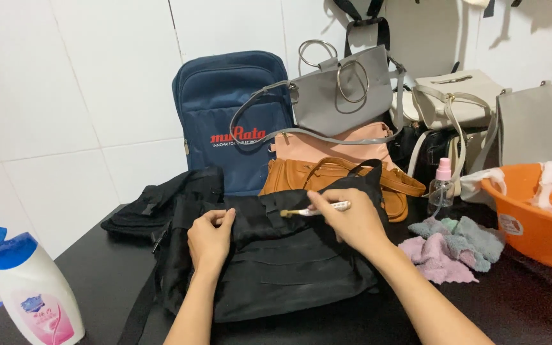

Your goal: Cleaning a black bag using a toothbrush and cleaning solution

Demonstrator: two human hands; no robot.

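Observation:
A black fabric bag (pixel 276 262) lies flat on the dark table in front of me. My left hand (pixel 209 237) presses down on the bag's upper left part, fingers curled on the fabric. My right hand (pixel 347 219) holds a small white-handled brush (pixel 317 209) with its bristle end touching the bag's top edge near the middle.
A navy backpack (pixel 228 115), grey (pixel 343 96), pink and tan (pixel 327 176) handbags and cream bags stand against the tiled wall. An orange basin (pixel 535 223) with water sits at right, beside folded cloths (pixel 455 246) and a small spray bottle (pixel 441 185). A white bottle with a blue cap (pixel 33 291) stands at front left.

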